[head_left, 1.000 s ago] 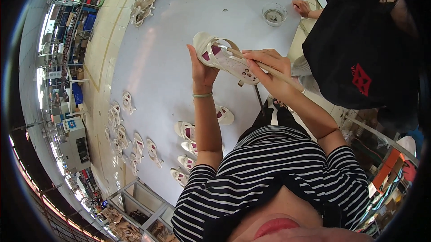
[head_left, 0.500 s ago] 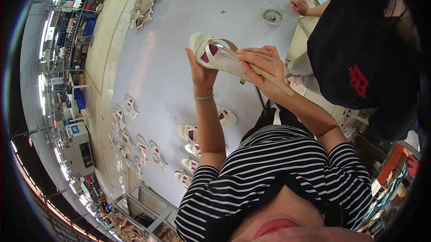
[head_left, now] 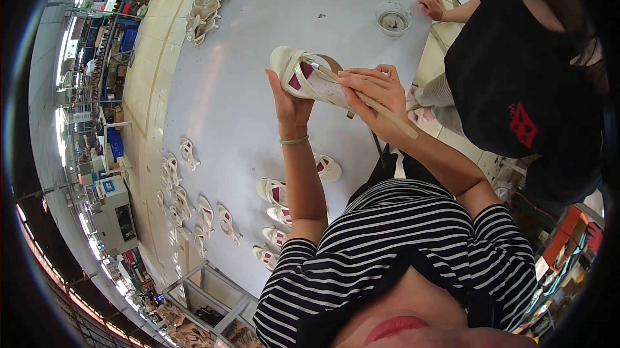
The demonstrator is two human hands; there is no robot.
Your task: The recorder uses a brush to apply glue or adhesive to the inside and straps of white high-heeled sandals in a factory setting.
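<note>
A cream high-heeled sandal [head_left: 332, 92] with crossing straps and a purple patch on its insole is raised above the table. My left hand [head_left: 292, 108] is closed on its toe end, the thumb along the side. Between the fingers of my right hand [head_left: 378, 96] is a long pale brush [head_left: 389, 115]. The brush's tip lies inside the sandal, by the straps and the purple patch. The right hand's fingers also lie close to the sandal's back strap; whether they touch it I cannot tell.
Several similar sandals [head_left: 274, 191] stand on the grey table [head_left: 258, 19] beside my left forearm, with more at its left and far edges. A clear bowl of dark liquid [head_left: 393, 21] sits at the far right, near a co-worker's hand [head_left: 431, 7]. A metal frame [head_left: 210, 296] stands lower left.
The brush and my right hand have shifted very slightly to the left. My left hand and the sandal stay almost still. The co-worker at the right has leaned a little.
</note>
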